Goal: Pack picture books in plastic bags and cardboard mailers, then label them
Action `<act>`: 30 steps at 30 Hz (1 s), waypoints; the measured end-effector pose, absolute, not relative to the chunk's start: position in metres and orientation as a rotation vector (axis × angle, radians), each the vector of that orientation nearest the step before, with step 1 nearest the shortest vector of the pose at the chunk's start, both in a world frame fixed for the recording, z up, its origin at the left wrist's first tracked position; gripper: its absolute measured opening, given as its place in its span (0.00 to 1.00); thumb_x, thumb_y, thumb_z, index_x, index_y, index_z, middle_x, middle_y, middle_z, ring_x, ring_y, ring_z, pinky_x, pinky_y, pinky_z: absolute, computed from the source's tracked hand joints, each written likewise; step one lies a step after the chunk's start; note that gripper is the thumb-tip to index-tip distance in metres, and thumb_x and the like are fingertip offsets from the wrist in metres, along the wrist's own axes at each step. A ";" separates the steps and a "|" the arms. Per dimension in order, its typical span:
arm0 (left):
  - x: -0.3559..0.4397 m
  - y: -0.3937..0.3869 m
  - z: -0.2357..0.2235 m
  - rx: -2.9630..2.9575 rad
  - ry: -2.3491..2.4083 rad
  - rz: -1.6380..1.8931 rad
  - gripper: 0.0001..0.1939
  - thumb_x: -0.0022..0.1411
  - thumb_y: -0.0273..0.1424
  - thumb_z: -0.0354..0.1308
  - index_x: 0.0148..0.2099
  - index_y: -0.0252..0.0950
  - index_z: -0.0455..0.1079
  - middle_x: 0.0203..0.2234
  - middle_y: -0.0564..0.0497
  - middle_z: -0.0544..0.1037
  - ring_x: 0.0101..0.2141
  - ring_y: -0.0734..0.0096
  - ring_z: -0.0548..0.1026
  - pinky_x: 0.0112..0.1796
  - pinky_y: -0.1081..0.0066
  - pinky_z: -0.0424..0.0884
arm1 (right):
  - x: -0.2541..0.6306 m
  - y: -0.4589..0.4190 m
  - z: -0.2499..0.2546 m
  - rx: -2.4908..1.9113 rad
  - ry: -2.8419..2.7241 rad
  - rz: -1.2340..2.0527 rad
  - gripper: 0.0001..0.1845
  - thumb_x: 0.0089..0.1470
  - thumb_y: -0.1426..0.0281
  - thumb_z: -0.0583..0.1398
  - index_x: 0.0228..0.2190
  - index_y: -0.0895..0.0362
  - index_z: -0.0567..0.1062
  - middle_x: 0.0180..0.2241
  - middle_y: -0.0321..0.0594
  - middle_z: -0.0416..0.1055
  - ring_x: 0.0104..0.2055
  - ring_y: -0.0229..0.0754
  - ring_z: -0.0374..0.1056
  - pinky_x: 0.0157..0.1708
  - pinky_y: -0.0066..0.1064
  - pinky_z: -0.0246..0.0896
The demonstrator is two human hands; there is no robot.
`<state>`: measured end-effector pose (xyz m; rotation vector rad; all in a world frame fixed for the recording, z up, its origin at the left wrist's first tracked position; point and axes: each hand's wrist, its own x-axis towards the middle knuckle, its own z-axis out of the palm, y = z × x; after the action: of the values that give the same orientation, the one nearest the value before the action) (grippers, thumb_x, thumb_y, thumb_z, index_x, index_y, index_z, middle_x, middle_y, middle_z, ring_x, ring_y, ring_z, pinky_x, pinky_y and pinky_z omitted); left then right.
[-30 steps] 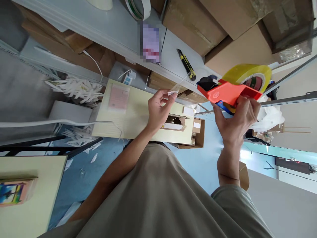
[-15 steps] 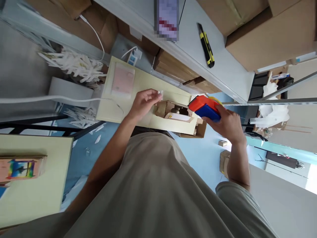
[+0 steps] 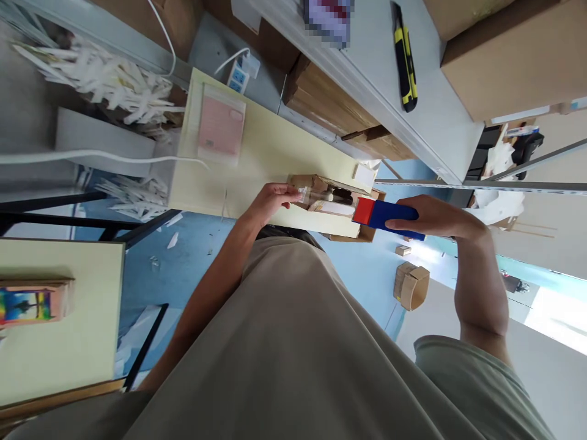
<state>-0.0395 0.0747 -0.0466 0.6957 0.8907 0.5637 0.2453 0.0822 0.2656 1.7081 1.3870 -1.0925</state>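
My right hand (image 3: 435, 217) is wrapped around a red and blue tape dispenser (image 3: 389, 219), whose toothed red end sits at the right end of a small open cardboard box (image 3: 300, 181). At the box's left end, my left hand (image 3: 270, 203) pinches a bit of clear tape (image 3: 301, 194) between thumb and fingers. How far the tape runs over the box is hard to see. Inside the box lie dark rounded items (image 3: 342, 195) and a white slip (image 3: 332, 209). The box rests on a narrow cream table (image 3: 261, 159).
A pink packet (image 3: 221, 127) lies on the table's left part. Above it, a grey shelf (image 3: 385, 79) carries a yellow and black utility knife (image 3: 404, 58). Another open carton (image 3: 353, 238) stands below the table's right end. A white cable (image 3: 114, 157) hangs at left.
My right hand has turned the tape dispenser and lowered it to the box's right end. My left hand has moved down to the box's left end with the tape. The view has shifted.
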 end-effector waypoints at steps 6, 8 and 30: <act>-0.035 0.072 -0.070 0.622 0.939 0.606 0.29 0.45 0.57 0.83 0.33 0.38 0.83 0.35 0.44 0.85 0.40 0.57 0.81 0.37 0.64 0.73 | 0.239 0.095 0.275 1.685 1.331 -1.070 0.38 0.56 0.28 0.64 0.32 0.51 0.78 0.24 0.38 0.76 0.28 0.45 0.72 0.30 0.37 0.59; -0.037 0.073 -0.081 0.609 0.978 0.608 0.28 0.46 0.56 0.82 0.34 0.38 0.82 0.36 0.43 0.86 0.43 0.54 0.82 0.38 0.64 0.74 | 0.236 0.098 0.279 1.676 1.312 -1.047 0.38 0.56 0.27 0.64 0.30 0.51 0.78 0.23 0.38 0.75 0.27 0.44 0.71 0.29 0.37 0.58; 0.022 0.074 -0.123 0.662 1.094 0.505 0.06 0.53 0.34 0.70 0.28 0.40 0.77 0.31 0.49 0.84 0.39 0.62 0.77 0.44 0.65 0.70 | 0.199 0.105 0.270 1.690 1.445 -0.712 0.31 0.64 0.35 0.61 0.38 0.50 0.83 0.27 0.40 0.77 0.33 0.50 0.74 0.33 0.39 0.59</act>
<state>0.0217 0.0743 -0.1225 0.6621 1.0941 0.5049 0.1988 0.1048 0.2702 1.6898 1.4450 -0.7119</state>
